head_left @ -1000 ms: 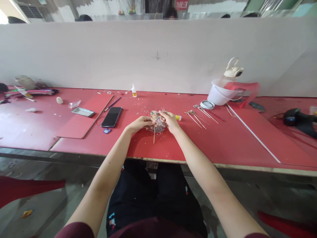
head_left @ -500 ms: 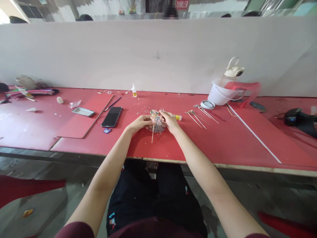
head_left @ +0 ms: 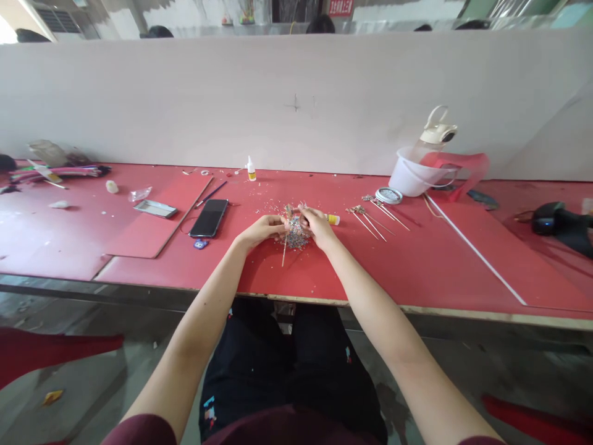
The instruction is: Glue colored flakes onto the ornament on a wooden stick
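left hand (head_left: 265,230): fingers pinching thin stick (head_left: 284,250) | right hand (head_left: 319,226): beside stick's top, grip unclear | glittery pile (head_left: 297,240) below, on counter (head_left: 259,275)

A thin stick (head_left: 284,252) was held in the left hand (head_left: 264,230) — its ornamented tip (head_left: 289,211) beside the right hand (head_left: 317,223) — over small glittering pieces (head_left: 295,240) heaped on the red tabletop (head_left: 417,259).

Far ahead of me, beyond the pale partition (head_left: 185,102), a red sign (head_left: 341,7) on the wall carries a row of white Chinese characters; I can make out 上三 near its right end. The yellow labels on the upright bottle (head_left: 251,170) far on my bench (head_left: 440,266) and on the lying bottle (head_left: 332,219) beside my right hand (head_left: 317,224) are too small for me to read.
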{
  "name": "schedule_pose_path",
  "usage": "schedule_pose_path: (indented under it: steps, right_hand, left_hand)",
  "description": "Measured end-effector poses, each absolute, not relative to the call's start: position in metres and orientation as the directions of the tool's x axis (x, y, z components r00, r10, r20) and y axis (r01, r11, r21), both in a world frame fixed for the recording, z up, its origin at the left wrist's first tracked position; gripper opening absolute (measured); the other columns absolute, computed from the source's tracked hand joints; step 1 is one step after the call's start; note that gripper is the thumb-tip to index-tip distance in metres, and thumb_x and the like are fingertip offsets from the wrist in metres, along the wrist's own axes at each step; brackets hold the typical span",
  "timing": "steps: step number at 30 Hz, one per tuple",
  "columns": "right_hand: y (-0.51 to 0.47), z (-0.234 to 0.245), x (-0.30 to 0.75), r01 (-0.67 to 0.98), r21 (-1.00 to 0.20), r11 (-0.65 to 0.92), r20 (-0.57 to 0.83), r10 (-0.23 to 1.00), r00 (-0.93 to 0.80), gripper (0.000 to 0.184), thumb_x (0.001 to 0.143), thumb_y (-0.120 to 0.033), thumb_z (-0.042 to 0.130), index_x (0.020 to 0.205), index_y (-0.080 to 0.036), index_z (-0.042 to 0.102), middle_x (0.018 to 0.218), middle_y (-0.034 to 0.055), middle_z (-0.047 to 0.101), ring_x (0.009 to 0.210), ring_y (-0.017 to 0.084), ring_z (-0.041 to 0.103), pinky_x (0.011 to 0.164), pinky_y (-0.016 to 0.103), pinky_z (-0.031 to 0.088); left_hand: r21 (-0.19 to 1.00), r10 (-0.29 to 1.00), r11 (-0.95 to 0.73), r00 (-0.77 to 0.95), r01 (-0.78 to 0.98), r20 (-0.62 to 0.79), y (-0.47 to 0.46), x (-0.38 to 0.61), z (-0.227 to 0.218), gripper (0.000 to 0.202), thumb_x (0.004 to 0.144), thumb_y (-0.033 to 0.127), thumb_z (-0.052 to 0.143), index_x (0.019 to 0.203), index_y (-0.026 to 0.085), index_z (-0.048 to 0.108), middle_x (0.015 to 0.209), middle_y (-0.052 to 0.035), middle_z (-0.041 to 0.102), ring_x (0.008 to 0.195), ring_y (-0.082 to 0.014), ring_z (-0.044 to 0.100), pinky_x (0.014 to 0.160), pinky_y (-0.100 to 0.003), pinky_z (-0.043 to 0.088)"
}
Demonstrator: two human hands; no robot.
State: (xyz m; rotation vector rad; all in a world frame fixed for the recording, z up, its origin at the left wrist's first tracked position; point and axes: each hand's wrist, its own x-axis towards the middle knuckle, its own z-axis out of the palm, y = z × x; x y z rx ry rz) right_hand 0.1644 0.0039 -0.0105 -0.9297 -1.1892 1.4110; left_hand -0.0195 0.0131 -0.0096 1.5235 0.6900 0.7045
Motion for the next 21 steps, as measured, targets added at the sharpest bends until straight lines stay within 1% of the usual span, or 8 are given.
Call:
schedule_pose_path:
  steps: [3, 9, 14, 18, 21]
  right_hand:
    - [0.0045, -0.0107, 0.165, -0.226, -0.974, 0.025, 0.063, 0.984, -0.165, 0.033, 0.076, -0.054, 0.061, 0.074, -0.021, 0.057, 0.049, -0.0087, 0.031, 0.038, 0.004, 0.022, 0.039, 0.023, 0.013]
    - [0.0062, -0.0127, 0.166, -0.236, -0.971, 0.026, 0.067, 0.984, -0.167, 0.033, 0.077, -0.054, 0.059, 0.081, -0.021, 0.058, 0.049, -0.0093, 0.03, 0.037, 0.004, 0.019, 0.038, 0.024, 0.011]
    - [0.0093, -0.0156, 0.1662, -0.251, -0.967, 0.033, 0.068, 0.989, -0.131, 0.032, 0.077, -0.053, 0.06, 0.077, -0.022, 0.052, 0.048, -0.0095, 0.028, 0.037, 0.005, 0.019, 0.039, 0.024, 0.01]
    - [0.0127, -0.0186, 0.1662, -0.25, -0.967, 0.038, 0.065, 0.993, -0.098, 0.034, 0.077, -0.054, 0.059, 0.073, -0.023, 0.046, 0.049, -0.0093, 0.027, 0.037, 0.005, 0.019, 0.04, 0.024, 0.011]
    - [0.0132, -0.0197, 0.1661, -0.237, -0.971, 0.032, 0.056, 0.994, -0.094, 0.035, 0.077, -0.055, 0.059, 0.073, -0.023, 0.046, 0.049, -0.0092, 0.028, 0.037, 0.004, 0.019, 0.039, 0.024, 0.011]
  left_hand:
    - [0.998, 0.768, -0.055, 0.64, 0.014, 0.033, 0.0115, -0.0197, -0.0076, 0.024, 0.077, 0.036, 0.065, 0.077, 0.012, 0.06, 0.064, 0.0007, 0.054, 0.057, -0.0073, 0.049, 0.055, -0.022, 0.035]
    - [0.999, 0.762, -0.034, 0.646, -0.01, 0.033, 0.0107, -0.0188, -0.0071, 0.025, 0.079, 0.036, 0.064, 0.081, 0.011, 0.061, 0.068, 0.0001, 0.055, 0.058, -0.0072, 0.049, 0.054, -0.021, 0.034]
    - [1.0, 0.762, -0.01, 0.647, -0.019, 0.02, 0.0104, -0.0197, -0.0058, 0.023, 0.08, 0.034, 0.063, 0.082, 0.011, 0.062, 0.067, 0.0001, 0.054, 0.06, -0.0081, 0.05, 0.056, -0.022, 0.036]
    - [0.999, 0.759, 0.008, 0.651, -0.032, 0.014, 0.0097, -0.0202, -0.0043, 0.022, 0.08, 0.033, 0.063, 0.084, 0.011, 0.062, 0.072, -0.0013, 0.056, 0.063, -0.0091, 0.053, 0.058, -0.023, 0.039]
    - [0.999, 0.763, 0.01, 0.646, -0.04, 0.018, 0.0093, -0.02, -0.0045, 0.022, 0.08, 0.033, 0.063, 0.083, 0.011, 0.062, 0.072, -0.0012, 0.055, 0.063, -0.0087, 0.052, 0.059, -0.023, 0.039]
